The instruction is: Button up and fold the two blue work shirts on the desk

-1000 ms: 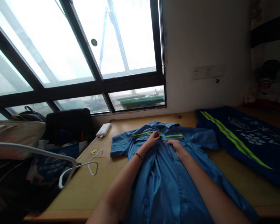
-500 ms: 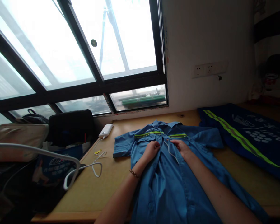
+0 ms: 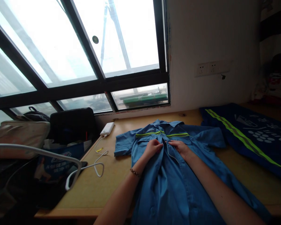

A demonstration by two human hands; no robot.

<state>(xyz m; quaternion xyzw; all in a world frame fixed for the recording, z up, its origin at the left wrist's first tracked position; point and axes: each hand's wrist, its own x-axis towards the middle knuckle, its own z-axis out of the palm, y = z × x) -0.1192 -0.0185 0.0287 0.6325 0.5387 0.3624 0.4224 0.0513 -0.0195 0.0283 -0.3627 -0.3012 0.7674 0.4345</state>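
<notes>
A light blue short-sleeved work shirt [image 3: 168, 181] with a yellow-green reflective stripe across the chest lies front-up on a wooden table [image 3: 103, 187], collar toward the window. My left hand [image 3: 154, 147] pinches the left edge of the shirt's front opening just below the stripe. My right hand [image 3: 180, 147] pinches the right edge beside it. Both hands are closed on the fabric, nearly touching at the button line.
A dark blue garment [image 3: 250, 134] with a diagonal yellow-green stripe lies at the right. A white power bank [image 3: 107, 128] with a white cable [image 3: 98, 162] sits at the table's left. Bags [image 3: 70, 125] and a white hanger [image 3: 49, 156] are off the left edge. Window and wall behind.
Both hands slid a little down the shirt's front from the stripe, then drew closer together at the button line. The camera view shifted slightly.
</notes>
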